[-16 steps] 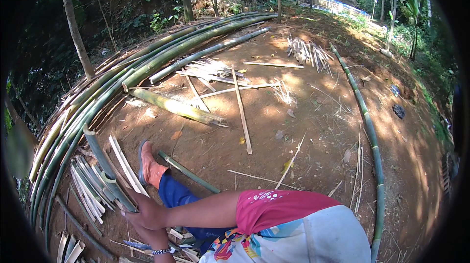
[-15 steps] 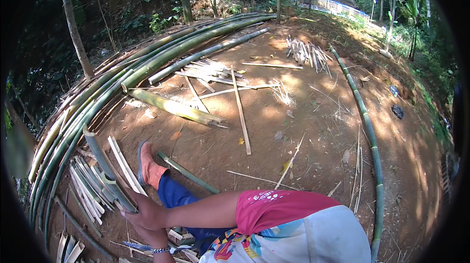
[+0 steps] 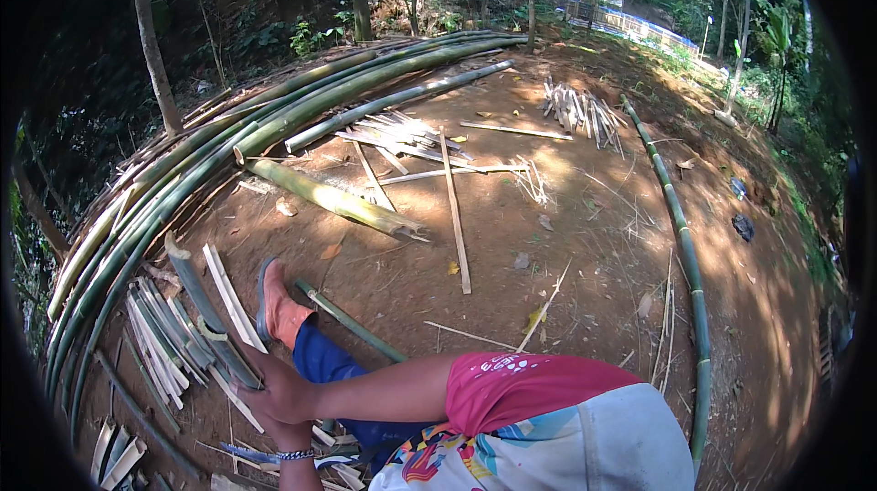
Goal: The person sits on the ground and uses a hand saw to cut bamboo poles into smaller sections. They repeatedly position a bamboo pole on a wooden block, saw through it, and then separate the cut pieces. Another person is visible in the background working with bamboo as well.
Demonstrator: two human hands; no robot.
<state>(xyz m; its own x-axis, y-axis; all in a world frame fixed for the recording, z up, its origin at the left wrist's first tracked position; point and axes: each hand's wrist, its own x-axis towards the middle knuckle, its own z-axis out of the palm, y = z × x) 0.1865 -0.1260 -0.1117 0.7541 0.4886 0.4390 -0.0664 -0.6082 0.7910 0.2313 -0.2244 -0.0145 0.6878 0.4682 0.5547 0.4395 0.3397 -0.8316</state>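
My right hand, its arm reaching across from the right, is closed at the lower end of split green bamboo pieces. They slant up and left, with a longer green bamboo length beside them. Close below it, my left hand, with a bracelet at its wrist, is closed too. The two hands overlap, so the left fingers and what they grip are mostly hidden. Several bamboo strips lie on the ground just left of the held pieces. Two pale split lengths lie between them and my boot.
Long green bamboo poles curve along the left and back. A thick cut pole and piled strips lie ahead. Another strip heap is farther right, beside a long pole. A thin bamboo length lies by my leg.
The view has shifted slightly, moving the background a little right and down. Both hands remain at the bamboo, whose top end sits slightly farther right in the picture.
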